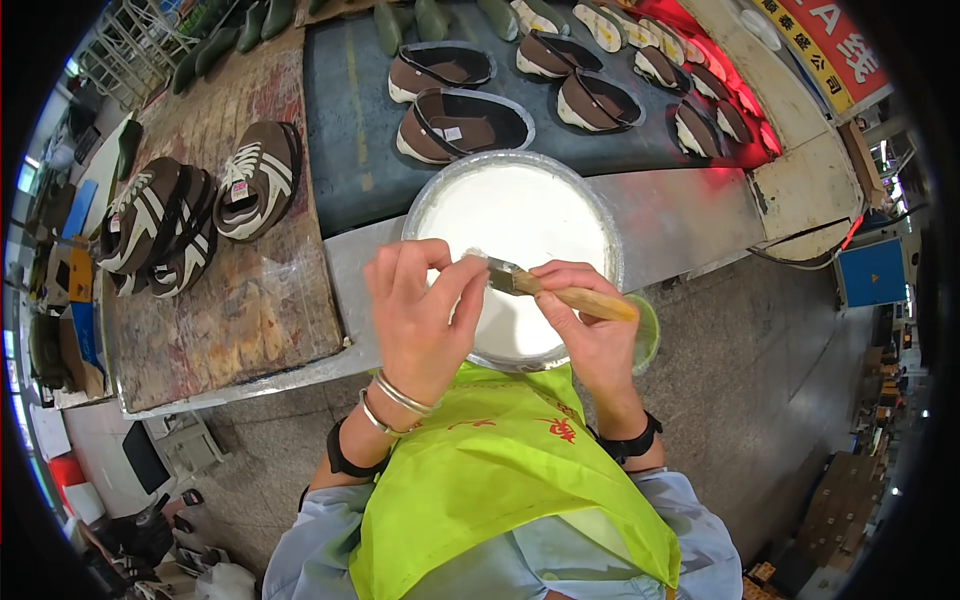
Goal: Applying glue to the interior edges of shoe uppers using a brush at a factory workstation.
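Holding a flat brush (522, 282) over a round basin (510, 158) of white liquid (520, 215), at the centre of the frame. Gripping the wooden handle (595, 301) with the right hand (595, 335), thumb and fingers closed on it; pinching at the bristle end with thumb and forefinger of the left hand (425, 310), other fingers bent. Cannot tell, behind the fingertips, the state of the bristles. Could shed a loose hair into the basin, from too hard a pluck at the tip. Could also smear white onto the yellow-green apron (480, 480), from wet fingers wiped carelessly. Judging by the basin's apparent reach past the metal counter's (680, 215) near edge, with support beneath out of sight, might spill from a bump at the waist. Visible at top centre: brown shoe uppers (465, 125) on a dark belt (340, 140); at upper left, laced shoes (258, 180) on a stained board (230, 310).
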The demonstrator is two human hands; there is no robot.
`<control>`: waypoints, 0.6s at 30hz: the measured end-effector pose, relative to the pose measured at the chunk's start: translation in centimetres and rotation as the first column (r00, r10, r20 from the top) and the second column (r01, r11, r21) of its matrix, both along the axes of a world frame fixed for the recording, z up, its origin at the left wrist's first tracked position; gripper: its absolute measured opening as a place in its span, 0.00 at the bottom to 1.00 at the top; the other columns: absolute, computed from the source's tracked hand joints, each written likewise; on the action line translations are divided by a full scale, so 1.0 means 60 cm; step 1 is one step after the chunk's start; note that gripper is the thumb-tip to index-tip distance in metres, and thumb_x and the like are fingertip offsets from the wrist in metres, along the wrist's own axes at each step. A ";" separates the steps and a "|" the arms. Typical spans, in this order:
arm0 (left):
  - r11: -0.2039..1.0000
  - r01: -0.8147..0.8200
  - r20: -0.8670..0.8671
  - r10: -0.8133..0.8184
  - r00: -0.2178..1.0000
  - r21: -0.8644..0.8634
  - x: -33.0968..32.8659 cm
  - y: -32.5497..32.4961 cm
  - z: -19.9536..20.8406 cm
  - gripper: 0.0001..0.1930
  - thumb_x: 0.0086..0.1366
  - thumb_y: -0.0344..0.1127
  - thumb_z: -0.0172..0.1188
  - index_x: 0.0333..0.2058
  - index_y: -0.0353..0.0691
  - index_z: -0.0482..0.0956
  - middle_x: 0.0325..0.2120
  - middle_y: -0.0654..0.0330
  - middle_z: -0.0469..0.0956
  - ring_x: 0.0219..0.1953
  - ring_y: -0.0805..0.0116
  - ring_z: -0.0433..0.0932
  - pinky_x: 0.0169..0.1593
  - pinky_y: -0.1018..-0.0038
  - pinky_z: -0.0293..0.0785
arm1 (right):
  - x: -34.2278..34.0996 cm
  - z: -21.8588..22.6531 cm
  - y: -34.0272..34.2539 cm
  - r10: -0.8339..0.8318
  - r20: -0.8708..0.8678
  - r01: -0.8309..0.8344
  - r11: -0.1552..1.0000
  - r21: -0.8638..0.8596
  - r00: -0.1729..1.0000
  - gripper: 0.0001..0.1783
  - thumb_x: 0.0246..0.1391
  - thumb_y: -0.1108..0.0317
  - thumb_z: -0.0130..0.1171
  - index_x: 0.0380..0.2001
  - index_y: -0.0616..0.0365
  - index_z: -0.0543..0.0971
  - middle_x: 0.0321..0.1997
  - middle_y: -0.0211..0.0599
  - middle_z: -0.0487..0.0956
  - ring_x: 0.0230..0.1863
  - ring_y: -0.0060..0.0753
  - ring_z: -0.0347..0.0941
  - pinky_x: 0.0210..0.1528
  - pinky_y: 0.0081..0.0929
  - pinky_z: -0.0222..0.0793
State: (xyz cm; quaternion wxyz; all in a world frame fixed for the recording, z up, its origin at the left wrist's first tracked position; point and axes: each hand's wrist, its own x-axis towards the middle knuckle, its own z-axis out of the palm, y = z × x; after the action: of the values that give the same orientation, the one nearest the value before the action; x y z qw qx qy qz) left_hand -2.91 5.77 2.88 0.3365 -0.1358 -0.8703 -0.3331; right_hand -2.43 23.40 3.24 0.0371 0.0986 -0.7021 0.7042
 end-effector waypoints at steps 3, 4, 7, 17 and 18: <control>0.999 -0.004 -0.012 0.003 1.000 -0.049 -0.001 0.005 -0.003 0.14 0.44 0.27 0.66 0.32 0.46 0.78 0.30 0.64 0.68 0.35 0.63 0.66 0.40 0.67 0.60 | 0.001 0.002 0.000 0.002 0.006 -0.002 1.000 0.019 1.000 0.07 0.49 0.80 0.58 0.34 0.62 0.79 0.40 0.38 0.78 0.44 0.27 0.74 0.48 0.23 0.69; 0.999 -0.001 -0.011 0.000 1.000 -0.052 0.000 0.007 -0.003 0.14 0.44 0.27 0.66 0.32 0.46 0.78 0.30 0.64 0.68 0.35 0.63 0.66 0.40 0.67 0.60 | 0.002 0.002 0.001 -0.001 0.005 0.000 1.000 0.017 1.000 0.07 0.49 0.80 0.58 0.34 0.62 0.79 0.40 0.38 0.78 0.44 0.27 0.74 0.48 0.23 0.69; 0.999 0.002 -0.003 -0.002 1.000 -0.051 0.000 0.010 -0.002 0.13 0.45 0.25 0.65 0.32 0.45 0.78 0.29 0.63 0.68 0.34 0.62 0.67 0.40 0.68 0.60 | 0.004 0.001 0.003 0.000 0.008 0.000 1.000 0.023 1.000 0.07 0.49 0.80 0.58 0.34 0.63 0.79 0.41 0.37 0.78 0.44 0.27 0.73 0.48 0.23 0.68; 0.992 -0.023 -0.052 0.017 0.998 -0.123 0.005 0.012 0.000 0.13 0.45 0.25 0.64 0.32 0.43 0.76 0.31 0.63 0.69 0.37 0.61 0.68 0.45 0.64 0.61 | 0.008 0.007 0.002 0.000 0.064 0.001 1.000 -0.027 0.998 0.07 0.50 0.80 0.58 0.34 0.63 0.79 0.41 0.38 0.78 0.45 0.27 0.73 0.49 0.23 0.68; 0.992 -0.020 -0.054 0.013 0.998 -0.122 0.004 0.011 0.000 0.13 0.45 0.25 0.64 0.32 0.43 0.76 0.31 0.63 0.69 0.37 0.61 0.68 0.45 0.64 0.61 | 0.008 0.007 0.001 0.005 0.076 -0.002 1.000 -0.028 0.997 0.07 0.50 0.79 0.58 0.34 0.63 0.78 0.41 0.37 0.78 0.45 0.27 0.73 0.49 0.23 0.68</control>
State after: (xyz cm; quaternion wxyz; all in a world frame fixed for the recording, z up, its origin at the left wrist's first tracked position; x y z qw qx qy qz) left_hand -2.68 6.46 2.90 0.3533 -0.1580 -0.8809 -0.2723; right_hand -1.94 23.47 3.64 0.0103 0.0723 -0.6929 0.7173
